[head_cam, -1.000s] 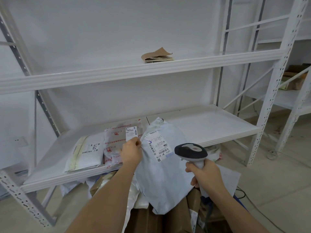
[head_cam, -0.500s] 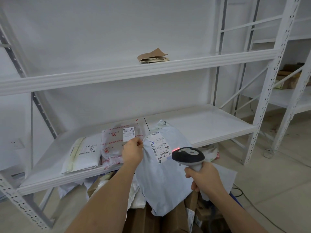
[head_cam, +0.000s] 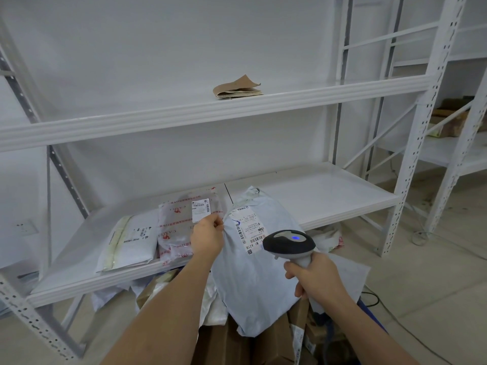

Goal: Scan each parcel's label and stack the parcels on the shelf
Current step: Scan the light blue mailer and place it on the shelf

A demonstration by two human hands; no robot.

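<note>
My left hand (head_cam: 207,238) pinches the upper left edge of a pale blue-grey poly mailer parcel (head_cam: 253,280) and holds it up in front of the lower shelf (head_cam: 329,198). Its white barcode label (head_cam: 246,229) faces me. My right hand (head_cam: 315,279) grips the handle of a black and grey barcode scanner (head_cam: 290,245), whose head points at the label and shows a blue light on top. Two parcels lie on the lower shelf at the left: a white mailer (head_cam: 131,239) and a clear bag with red print (head_cam: 181,227).
A folded brown paper packet (head_cam: 237,89) lies on the upper shelf (head_cam: 210,114). Below my arms stand cardboard boxes (head_cam: 263,343) and more bagged parcels (head_cam: 210,304). A white upright post (head_cam: 413,146) stands at the right, with another rack holding boxes (head_cam: 453,119) behind it.
The scanner's light changed from red at its nose to blue on top. The parcel and both hands stayed nearly where they were.
</note>
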